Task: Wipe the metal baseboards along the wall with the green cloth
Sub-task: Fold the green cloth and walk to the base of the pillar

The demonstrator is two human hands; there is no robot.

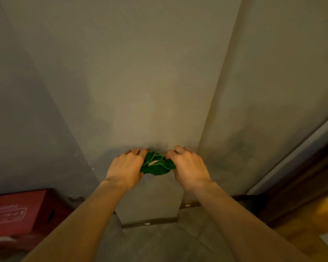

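2 hands, both mine, meet in front of me at about 6 o'clock from the middle of the view, and the green cloth (157, 165) is bunched up between them. My left hand (125, 168) has its fingers curled down over the cloth's left edge, closed on it rather than spread, with the thumb tucked under at the lower corner. My right hand (188, 166) does the same at 3 o'clock of the cloth, knuckles up, fingers folded onto the fabric's right edge. A small pale tag (153, 163) shows on the crumpled top of the cloth. I hold the cloth up in the air in front of the wall (140, 82), which juts out toward me as a plain grey column with a corner edge on each side.

Down at 6 o'clock of the cloth, where the column meets the floor (159, 242), runs the dark metal baseboard (148, 223), with a pale speck on its face. A further strip of baseboard (189, 204) continues at 4 o'clock of the cloth, along the recessed wall on the right. The cloth is well apart from both strips.

At 8 o'clock, low in the left corner, sits 1 red box (17, 212) with pale printing on its top. At 4 o'clock, along the right edge, stands a dark wooden frame (299, 186); whether it belongs to a door I cannot tell.
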